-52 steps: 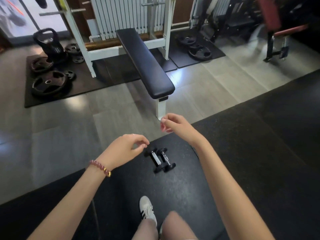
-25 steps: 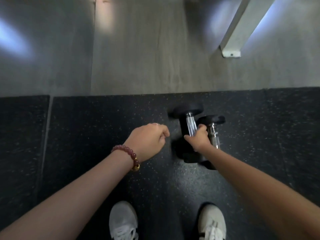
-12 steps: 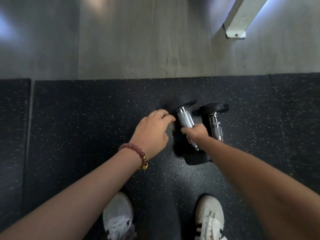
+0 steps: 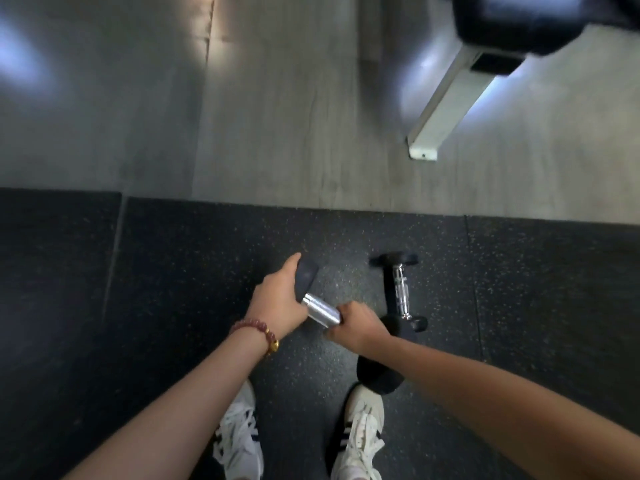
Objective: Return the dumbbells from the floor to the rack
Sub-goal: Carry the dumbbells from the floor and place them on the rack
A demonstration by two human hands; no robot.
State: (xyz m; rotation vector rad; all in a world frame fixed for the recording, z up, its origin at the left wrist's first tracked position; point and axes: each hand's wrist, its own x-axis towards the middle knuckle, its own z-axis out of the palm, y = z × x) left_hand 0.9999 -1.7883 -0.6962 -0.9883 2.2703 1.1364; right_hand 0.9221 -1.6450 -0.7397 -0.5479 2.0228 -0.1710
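Both hands are now raising the nearer black rubber-headed, chrome-handled dumbbell point(image 4: 320, 311) off the black speckled rubber floor mat point(image 4: 173, 289). The right hand point(image 4: 360, 327) is clenching the handle and the left hand point(image 4: 277, 299) is gripping the far head, w/ the bar tilting. So pickup no. 1 looks underway; the rack isn't in view. The second matching dumbbell point(image 4: 401, 296) is lying on the mat just beside. Vs 0.5 s ago: the bar was lying flat & the left hand was only arriving.

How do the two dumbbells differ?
The held dumbbell has the left hand on one head, the right hand gripping its handle; the floor dumbbell lies unheld on the mat. The held dumbbell is diagonal; the floor dumbbell points nearly straight away. Both: black heads, chrome handles.
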